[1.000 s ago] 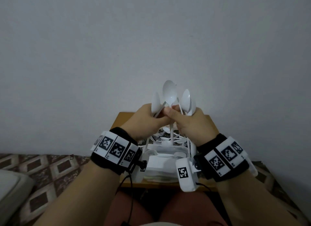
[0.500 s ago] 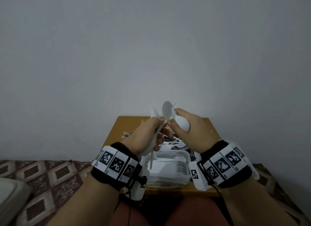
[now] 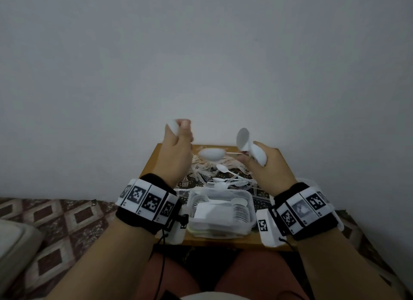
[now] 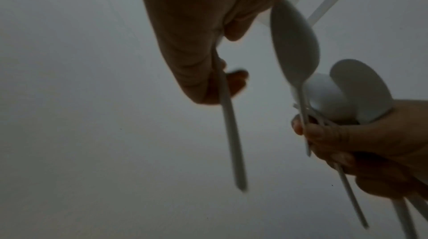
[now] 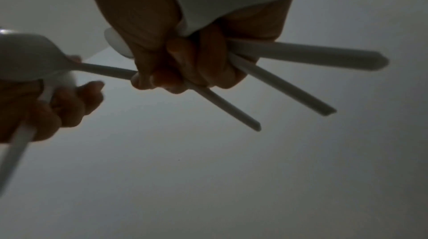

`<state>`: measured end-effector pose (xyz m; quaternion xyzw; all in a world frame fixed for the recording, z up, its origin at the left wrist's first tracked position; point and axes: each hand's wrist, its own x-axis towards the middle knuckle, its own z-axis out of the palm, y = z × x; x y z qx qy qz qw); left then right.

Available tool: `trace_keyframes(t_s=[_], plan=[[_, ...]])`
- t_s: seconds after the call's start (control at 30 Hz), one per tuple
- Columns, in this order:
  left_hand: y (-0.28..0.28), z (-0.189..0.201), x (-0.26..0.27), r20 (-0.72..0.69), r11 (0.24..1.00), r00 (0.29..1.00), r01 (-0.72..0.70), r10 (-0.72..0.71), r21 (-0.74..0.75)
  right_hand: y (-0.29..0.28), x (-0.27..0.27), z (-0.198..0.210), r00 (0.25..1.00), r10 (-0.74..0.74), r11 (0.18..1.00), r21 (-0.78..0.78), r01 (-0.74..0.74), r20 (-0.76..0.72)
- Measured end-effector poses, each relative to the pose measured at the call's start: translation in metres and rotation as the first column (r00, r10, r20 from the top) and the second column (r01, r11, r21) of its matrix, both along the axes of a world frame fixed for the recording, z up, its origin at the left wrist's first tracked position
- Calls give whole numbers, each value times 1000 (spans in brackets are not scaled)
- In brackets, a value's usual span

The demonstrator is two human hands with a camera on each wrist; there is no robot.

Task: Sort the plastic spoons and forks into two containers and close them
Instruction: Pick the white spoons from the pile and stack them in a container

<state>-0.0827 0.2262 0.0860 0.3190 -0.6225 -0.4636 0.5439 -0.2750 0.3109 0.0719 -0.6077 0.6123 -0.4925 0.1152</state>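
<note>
White plastic spoons (image 3: 251, 147) fan out of the right hand (image 3: 271, 165), whose fingers (image 5: 176, 78) are curled tight round several handles. One more spoon (image 3: 173, 126) is pinched in the left hand (image 3: 176, 156), its handle hanging down. Both hands are raised above the pile of loose cutlery (image 3: 223, 176) on the tabletop (image 3: 154, 163); the clear container (image 3: 251, 207) nearer the body already holds rows of spoons. To go well, the bowls should probably be aligned and nested before lowering the bunch, so they lie flat beside those rows and a lid can shut.
</note>
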Motion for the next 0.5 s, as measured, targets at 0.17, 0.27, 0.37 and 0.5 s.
trace_keyframes(t_s=[0.17,0.27,0.37,0.5], plan=[[12,1,-4,-69,988,995,67,-77,-142,2,27,-9,877,67,990,79,-119,476],[21,0,-12,-51,967,991,108,-123,-230,-1,47,-10,798,160,969,64,-240,581],[29,0,-14,-31,973,995,85,-94,-215,-4,61,-11,761,195,948,81,-308,618],[33,0,-14,0,981,997,72,-73,-183,-2,69,-16,731,198,918,138,-371,653]])
